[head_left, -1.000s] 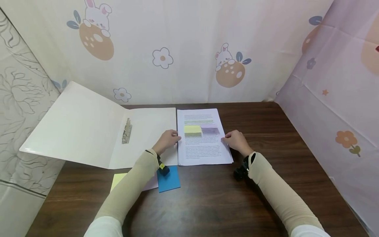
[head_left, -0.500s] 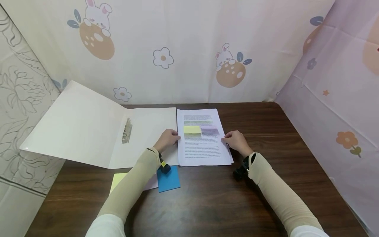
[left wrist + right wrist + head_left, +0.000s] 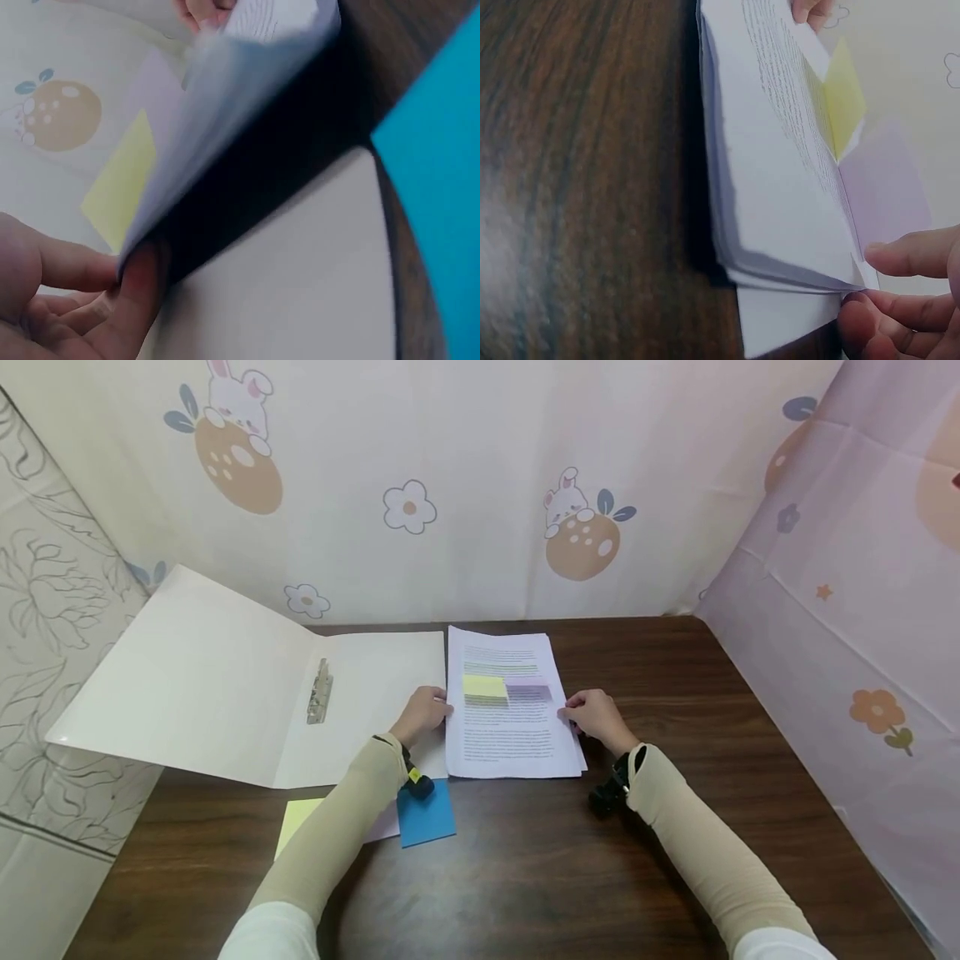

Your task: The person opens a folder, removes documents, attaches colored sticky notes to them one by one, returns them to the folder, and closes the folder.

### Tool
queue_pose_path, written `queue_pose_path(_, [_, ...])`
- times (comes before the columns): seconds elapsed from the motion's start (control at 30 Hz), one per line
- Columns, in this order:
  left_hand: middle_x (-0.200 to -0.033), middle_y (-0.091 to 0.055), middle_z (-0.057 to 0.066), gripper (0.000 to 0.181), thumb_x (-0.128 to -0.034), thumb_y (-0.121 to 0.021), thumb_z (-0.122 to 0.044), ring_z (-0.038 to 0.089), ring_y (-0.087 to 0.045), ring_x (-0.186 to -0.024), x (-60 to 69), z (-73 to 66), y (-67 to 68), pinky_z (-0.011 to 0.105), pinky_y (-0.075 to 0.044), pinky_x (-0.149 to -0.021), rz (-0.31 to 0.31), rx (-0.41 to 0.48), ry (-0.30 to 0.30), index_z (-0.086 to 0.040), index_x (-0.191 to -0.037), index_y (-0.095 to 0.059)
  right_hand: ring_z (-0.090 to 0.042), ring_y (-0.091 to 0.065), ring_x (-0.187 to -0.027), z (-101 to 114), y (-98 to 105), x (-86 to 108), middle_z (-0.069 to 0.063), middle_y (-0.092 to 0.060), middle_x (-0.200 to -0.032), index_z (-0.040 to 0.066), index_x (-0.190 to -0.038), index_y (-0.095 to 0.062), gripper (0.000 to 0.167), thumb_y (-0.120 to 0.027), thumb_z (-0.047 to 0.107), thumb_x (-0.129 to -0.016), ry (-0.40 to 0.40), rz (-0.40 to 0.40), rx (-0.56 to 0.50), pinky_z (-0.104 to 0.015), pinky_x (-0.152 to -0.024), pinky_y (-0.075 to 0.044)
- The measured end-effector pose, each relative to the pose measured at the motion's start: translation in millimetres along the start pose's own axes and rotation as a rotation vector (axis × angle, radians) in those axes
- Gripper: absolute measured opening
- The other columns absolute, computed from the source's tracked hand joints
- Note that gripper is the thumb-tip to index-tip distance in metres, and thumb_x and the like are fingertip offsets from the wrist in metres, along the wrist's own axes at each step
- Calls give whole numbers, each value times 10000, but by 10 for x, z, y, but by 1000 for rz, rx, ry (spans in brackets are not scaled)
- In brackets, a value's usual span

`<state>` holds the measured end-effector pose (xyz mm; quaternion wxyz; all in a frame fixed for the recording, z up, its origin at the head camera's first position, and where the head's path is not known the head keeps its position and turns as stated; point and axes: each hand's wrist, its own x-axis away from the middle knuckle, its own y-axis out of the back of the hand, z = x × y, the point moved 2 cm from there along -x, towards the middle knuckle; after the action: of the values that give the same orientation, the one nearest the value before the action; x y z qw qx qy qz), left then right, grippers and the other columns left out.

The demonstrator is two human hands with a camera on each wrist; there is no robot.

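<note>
A stack of printed sheets (image 3: 510, 743) lies to the right of an opened white binder (image 3: 382, 664). My left hand (image 3: 422, 713) pinches the stack's left edge between thumb and fingers; the left wrist view shows the sheets raised and bowed there. On the opposite edge my right hand (image 3: 598, 718) pinches the sheets, thumb above and fingers below. In the right wrist view the page edges fan slightly, with one sheet (image 3: 780, 319) sticking out underneath. A yellow sticky note (image 3: 484, 686) and a purple sticky note (image 3: 885, 180) stand up from the top page.
The binder's metal clip (image 3: 319, 692) lies along its spine, and its cover (image 3: 187, 677) leans up at the left. Blue sticky notes (image 3: 426, 814), purple ones (image 3: 385, 825) and yellow ones (image 3: 298, 817) lie in front of the binder, partly under my left arm.
The stack's far left corner has risen and its left side has shifted slightly left. Both hands keep their grip on the edges. The head view has shifted slightly.
</note>
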<state>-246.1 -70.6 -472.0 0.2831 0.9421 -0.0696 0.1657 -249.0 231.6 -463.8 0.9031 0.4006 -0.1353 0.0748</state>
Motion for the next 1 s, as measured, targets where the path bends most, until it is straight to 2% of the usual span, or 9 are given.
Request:
queue_pose_path(0.2, [-1153,-667,179,328,-948,-536,-81,211,-625,-914,-24,63,26,269,-486,-783,24,120,22,41,-1246,-597,-198,-579,-671,12,-5,-26,-183,-652,-986,-21,-1152,-644,330,-639,224,-930,-4,-19,-13,-261,-556,-467])
queue_pose_path(0.37, [-1167,-653,159,323,-952,-536,-91,235,-591,-980,-24,68,48,314,-462,-858,25,146,65,16,-1251,-599,-197,-590,-682,5,-8,-51,-201,-655,-1060,-22,-1212,-616,400,-636,267,-935,-17,-34,-15,-259,-559,-467])
queue_pose_path(0.5, [-1156,-647,152,310,-962,-524,-91,240,-583,-980,-21,86,49,330,-457,-869,27,171,86,6,-1247,-597,-190,-570,-684,-23,-22,-69,-171,-642,-1015,-6,-1234,-604,435,-635,306,-932,-33,-24,-50,-267,-559,-457])
queue_pose_path(0.7, [-1168,-646,155,322,-967,-524,-97,248,-591,-1000,-24,100,36,348,-461,-898,32,171,92,5,-1266,-584,-162,-529,-682,-69,-53,-85,-86,-600,-892,-7,-1207,-600,409,-643,288,-926,-44,26,-185,-269,-587,-467])
queue_pose_path(0.87, [-1183,-652,163,346,-967,-530,-99,237,-624,-986,-25,91,20,320,-495,-849,59,175,80,14,-1291,-566,-121,-566,-682,-86,-70,-86,-8,-634,-841,-32,-1123,-577,330,-660,211,-916,-89,87,-343,-258,-617,-494])
queue_pose_path(1.0, [-1154,-670,167,334,-964,-548,-104,224,-663,-933,-22,101,4,291,-522,-791,79,186,69,12,-1277,-565,-97,-629,-719,-83,-83,-81,26,-679,-837,-55,-1208,-568,371,-646,172,-926,-100,164,-452,-248,-659,-522])
